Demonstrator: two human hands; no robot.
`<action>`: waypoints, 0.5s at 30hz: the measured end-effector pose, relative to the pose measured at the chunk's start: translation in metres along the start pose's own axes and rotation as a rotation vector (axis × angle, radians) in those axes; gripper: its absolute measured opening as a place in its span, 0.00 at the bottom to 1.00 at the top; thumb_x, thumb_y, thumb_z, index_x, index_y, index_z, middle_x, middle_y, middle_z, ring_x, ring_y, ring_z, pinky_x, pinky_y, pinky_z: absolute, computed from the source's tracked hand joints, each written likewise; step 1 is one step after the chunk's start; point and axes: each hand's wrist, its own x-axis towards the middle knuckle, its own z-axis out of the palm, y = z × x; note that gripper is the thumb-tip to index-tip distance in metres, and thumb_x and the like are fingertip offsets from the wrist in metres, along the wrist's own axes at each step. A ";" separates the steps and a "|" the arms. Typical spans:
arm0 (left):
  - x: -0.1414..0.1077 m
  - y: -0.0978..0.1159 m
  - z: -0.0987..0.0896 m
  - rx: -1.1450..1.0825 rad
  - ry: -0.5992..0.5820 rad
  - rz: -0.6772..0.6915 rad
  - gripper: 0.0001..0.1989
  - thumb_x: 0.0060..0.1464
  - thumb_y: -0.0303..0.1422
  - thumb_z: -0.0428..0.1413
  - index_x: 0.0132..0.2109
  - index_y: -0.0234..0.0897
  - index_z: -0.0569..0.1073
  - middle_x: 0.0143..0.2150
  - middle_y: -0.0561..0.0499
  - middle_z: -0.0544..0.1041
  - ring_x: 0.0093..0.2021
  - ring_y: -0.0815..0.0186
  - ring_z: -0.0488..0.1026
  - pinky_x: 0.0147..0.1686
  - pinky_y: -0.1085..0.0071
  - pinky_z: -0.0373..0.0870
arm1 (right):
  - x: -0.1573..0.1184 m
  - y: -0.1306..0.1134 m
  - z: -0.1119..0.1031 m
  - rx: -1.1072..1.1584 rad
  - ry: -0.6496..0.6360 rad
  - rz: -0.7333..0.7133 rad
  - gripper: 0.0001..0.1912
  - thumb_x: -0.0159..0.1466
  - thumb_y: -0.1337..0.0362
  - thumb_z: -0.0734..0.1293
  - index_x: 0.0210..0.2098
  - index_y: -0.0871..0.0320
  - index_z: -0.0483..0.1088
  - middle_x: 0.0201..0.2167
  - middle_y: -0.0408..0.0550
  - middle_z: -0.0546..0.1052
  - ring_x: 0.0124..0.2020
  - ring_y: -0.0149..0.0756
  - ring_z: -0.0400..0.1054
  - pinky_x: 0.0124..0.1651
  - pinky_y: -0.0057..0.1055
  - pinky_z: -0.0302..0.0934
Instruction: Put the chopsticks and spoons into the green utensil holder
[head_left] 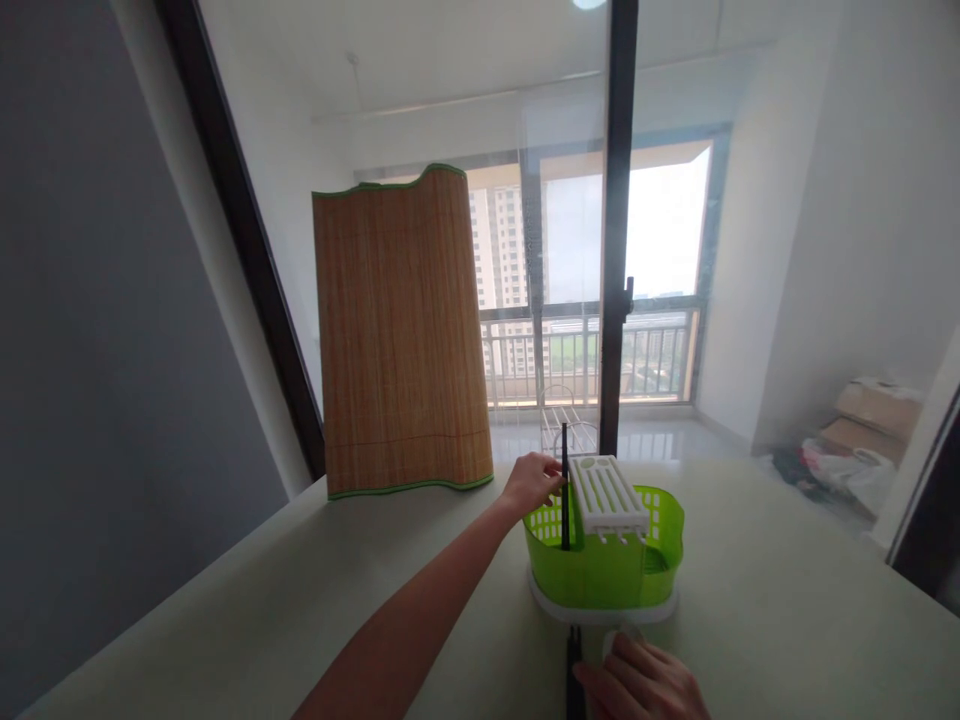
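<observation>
A pale table fills the lower part of the view, with a tall bamboo mat standing upright on its far left side, in front of a glass door that looks out to a balcony. To the right of the mat, well apart from it, sits a green basket on a white base, carrying a white slotted insert across its top. The left hand reaches out to the basket's far left rim, its fingers pinched on the upper part of a black chopstick, which stands upright with its long axis vertical and its lower end down inside the basket. The right hand rests on the table just in front of the basket's near edge, curled over a small pale object that is mostly hidden; I cannot tell whether it grips that. Another dark stick lies just beside this hand, on its left. So the upright chopstick is held by the left hand, ahead of the right one.
</observation>
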 end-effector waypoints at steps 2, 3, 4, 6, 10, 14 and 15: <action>-0.005 0.004 -0.005 0.045 0.080 0.010 0.14 0.49 0.29 0.58 0.45 0.32 0.76 0.39 0.46 0.79 0.30 0.67 0.76 0.27 0.72 0.74 | 0.000 0.000 0.000 0.012 -0.002 0.004 0.11 0.62 0.74 0.59 0.32 0.58 0.71 0.15 0.41 0.69 0.18 0.32 0.65 0.22 0.26 0.55; -0.010 0.007 -0.008 0.072 0.134 0.026 0.16 0.49 0.30 0.58 0.47 0.33 0.75 0.41 0.46 0.78 0.32 0.67 0.75 0.31 0.71 0.74 | 0.000 0.000 0.000 0.023 -0.006 0.006 0.10 0.62 0.74 0.59 0.33 0.58 0.71 0.16 0.41 0.69 0.19 0.32 0.65 0.22 0.27 0.55; -0.018 0.009 -0.011 0.105 0.200 0.055 0.17 0.50 0.31 0.58 0.49 0.35 0.74 0.42 0.47 0.77 0.33 0.68 0.75 0.34 0.69 0.73 | -0.001 0.000 0.000 0.037 -0.014 0.010 0.10 0.62 0.74 0.59 0.34 0.59 0.71 0.16 0.42 0.69 0.19 0.32 0.65 0.23 0.27 0.55; -0.041 0.013 -0.016 0.180 0.348 0.128 0.15 0.53 0.34 0.56 0.48 0.39 0.73 0.42 0.51 0.77 0.32 0.69 0.73 0.38 0.70 0.70 | -0.002 0.000 -0.002 0.070 -0.052 0.040 0.10 0.63 0.73 0.59 0.35 0.59 0.71 0.17 0.42 0.69 0.20 0.33 0.65 0.23 0.28 0.55; -0.110 0.005 -0.009 0.265 0.491 0.119 0.09 0.57 0.37 0.51 0.42 0.40 0.73 0.35 0.55 0.76 0.28 0.72 0.69 0.31 0.74 0.65 | -0.004 -0.002 -0.014 0.144 -0.231 0.181 0.09 0.65 0.69 0.59 0.38 0.58 0.70 0.21 0.44 0.71 0.24 0.34 0.65 0.27 0.30 0.56; -0.174 -0.009 0.022 0.277 0.204 -0.030 0.09 0.57 0.38 0.50 0.38 0.40 0.72 0.31 0.56 0.75 0.28 0.71 0.69 0.30 0.74 0.62 | -0.004 0.003 -0.024 0.206 -0.278 0.323 0.08 0.66 0.68 0.60 0.40 0.57 0.70 0.29 0.46 0.75 0.32 0.35 0.67 0.35 0.31 0.58; -0.186 -0.011 0.032 0.292 0.114 -0.058 0.09 0.57 0.39 0.50 0.37 0.40 0.72 0.31 0.56 0.75 0.29 0.70 0.69 0.30 0.74 0.61 | -0.004 0.005 -0.025 0.221 -0.271 0.362 0.07 0.66 0.68 0.60 0.40 0.57 0.70 0.30 0.46 0.75 0.33 0.35 0.68 0.36 0.31 0.59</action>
